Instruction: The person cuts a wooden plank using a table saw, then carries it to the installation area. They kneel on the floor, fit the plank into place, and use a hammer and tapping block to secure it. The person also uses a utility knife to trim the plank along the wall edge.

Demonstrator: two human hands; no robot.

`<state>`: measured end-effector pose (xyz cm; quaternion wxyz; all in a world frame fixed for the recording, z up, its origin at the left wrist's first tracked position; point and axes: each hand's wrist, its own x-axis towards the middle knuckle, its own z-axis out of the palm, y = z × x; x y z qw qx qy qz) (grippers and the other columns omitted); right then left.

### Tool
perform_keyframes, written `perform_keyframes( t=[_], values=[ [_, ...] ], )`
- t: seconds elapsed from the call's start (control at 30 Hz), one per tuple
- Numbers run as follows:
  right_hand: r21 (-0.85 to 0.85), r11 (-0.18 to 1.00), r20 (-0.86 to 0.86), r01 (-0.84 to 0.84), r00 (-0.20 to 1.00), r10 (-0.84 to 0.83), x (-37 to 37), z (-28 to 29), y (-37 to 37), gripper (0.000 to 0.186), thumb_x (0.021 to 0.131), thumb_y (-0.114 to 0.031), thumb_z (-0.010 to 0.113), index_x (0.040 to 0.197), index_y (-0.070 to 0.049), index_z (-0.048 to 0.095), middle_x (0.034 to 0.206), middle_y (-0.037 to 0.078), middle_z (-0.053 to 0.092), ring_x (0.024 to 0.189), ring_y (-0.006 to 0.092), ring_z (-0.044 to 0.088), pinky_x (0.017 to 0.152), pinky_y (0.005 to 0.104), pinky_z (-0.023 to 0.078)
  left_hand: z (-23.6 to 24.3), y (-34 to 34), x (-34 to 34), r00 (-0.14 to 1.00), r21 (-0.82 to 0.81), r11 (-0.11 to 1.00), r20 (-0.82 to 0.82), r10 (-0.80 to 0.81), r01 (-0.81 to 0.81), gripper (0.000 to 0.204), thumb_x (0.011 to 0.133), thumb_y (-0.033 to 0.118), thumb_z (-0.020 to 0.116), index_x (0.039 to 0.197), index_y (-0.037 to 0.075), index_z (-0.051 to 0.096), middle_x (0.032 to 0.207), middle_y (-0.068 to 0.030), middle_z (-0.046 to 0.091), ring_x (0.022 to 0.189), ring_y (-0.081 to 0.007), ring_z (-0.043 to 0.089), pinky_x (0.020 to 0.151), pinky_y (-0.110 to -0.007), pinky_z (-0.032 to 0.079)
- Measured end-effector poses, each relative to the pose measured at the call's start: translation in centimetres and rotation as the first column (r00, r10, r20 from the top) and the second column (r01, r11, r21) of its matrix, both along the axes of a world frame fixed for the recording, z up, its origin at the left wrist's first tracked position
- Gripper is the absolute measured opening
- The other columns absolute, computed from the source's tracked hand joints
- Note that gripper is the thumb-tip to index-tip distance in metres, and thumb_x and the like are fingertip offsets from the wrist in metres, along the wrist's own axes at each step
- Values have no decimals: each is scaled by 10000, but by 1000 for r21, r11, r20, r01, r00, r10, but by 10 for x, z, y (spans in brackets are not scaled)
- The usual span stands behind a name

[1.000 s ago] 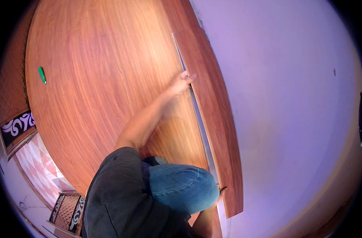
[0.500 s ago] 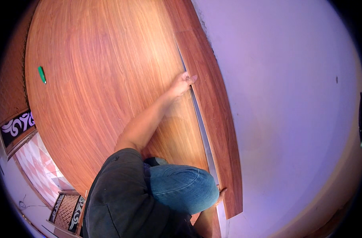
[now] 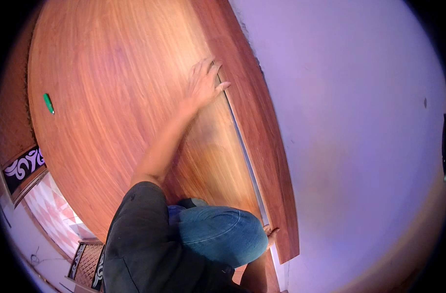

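Note:
A reddish-brown wood-look floor plank [image 3: 262, 132] lies along the wall. Between it and the laid wood floor [image 3: 115, 88] runs a narrow gap, wider toward the near end. My left hand [image 3: 203, 84] rests at the far part of this seam, fingers spread over the floor edge and thumb on the plank. Beyond my bent knee [image 3: 223, 232], my right hand [image 3: 271, 235] grips the plank's inner edge near its near end. My knee hides part of that hand.
A green box cutter or similar small tool [image 3: 48, 103] lies on the floor at the left. The pale wall [image 3: 354, 136] rises along the right. Black-and-white patterned trim [image 3: 25, 168] and pink-and-white checked tiles [image 3: 52, 202] show at the lower left.
My left hand has moved farther along the seam, from pinching the plank's edge to spread fingers. The gap looks narrower. My right hand stays at the near end.

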<state>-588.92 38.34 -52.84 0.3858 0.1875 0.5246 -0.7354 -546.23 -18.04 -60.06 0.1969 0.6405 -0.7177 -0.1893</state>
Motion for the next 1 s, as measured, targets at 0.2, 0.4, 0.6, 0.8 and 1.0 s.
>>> perform_keyframes(
  t=[0.2, 0.4, 0.6, 0.8, 1.0],
  values=[
    [-25, 999, 114, -46, 992, 49, -66, -45, 77, 281, 1016, -236, 680, 1190, -17, 697, 1232, 100, 741, 1082, 201, 702, 991, 313, 566, -19, -7, -14, 982, -51, 997, 181, -47, 57, 793, 1034, 619, 413, 1601, 65, 381, 1690, -158, 297, 1576, -315, 236, 1289, -503, 152],
    [-7, 988, 134, -157, 979, 156, -79, -46, 92, 327, 1038, -280, 645, 1228, -14, 672, 1253, 97, 730, 1090, 199, 697, 1000, 315, 566, -37, -5, -7, 985, -80, 997, 170, 1, 13, 760, 993, 541, 536, 1567, 54, 434, 1673, -155, 328, 1559, -306, 271, 1260, -539, 203],
    [152, 974, 82, -168, 984, 157, -64, -24, 76, 384, 1058, -332, 599, 1268, -14, 647, 1285, 89, 712, 1123, 197, 682, 1022, 309, 551, -42, -11, -13, 984, -36, 999, 175, -29, 35, 737, 974, 463, 553, 1562, 40, 417, 1682, -175, 304, 1571, -322, 253, 1277, -528, 157],
    [217, 957, 85, -191, 981, 176, -62, -22, 71, 441, 1077, -384, 554, 1308, -15, 621, 1317, 80, 695, 1156, 196, 668, 1043, 304, 536, -35, -10, -15, 991, -27, 999, 135, -16, 20, 726, 968, 427, 559, 1566, 42, 413, 1685, -170, 302, 1567, -331, 258, 1268, -530, 188],
    [253, 948, 50, -192, 981, 185, -58, -25, 74, 499, 1096, -436, 508, 1349, -15, 595, 1349, 71, 678, 1188, 194, 653, 1064, 298, 521, -33, -13, -23, 984, -14, 1000, 175, -10, 12, 722, 970, 410, 557, 1574, 41, 417, 1687, -171, 306, 1573, -328, 244, 1280, -509, 160]
  ],
)
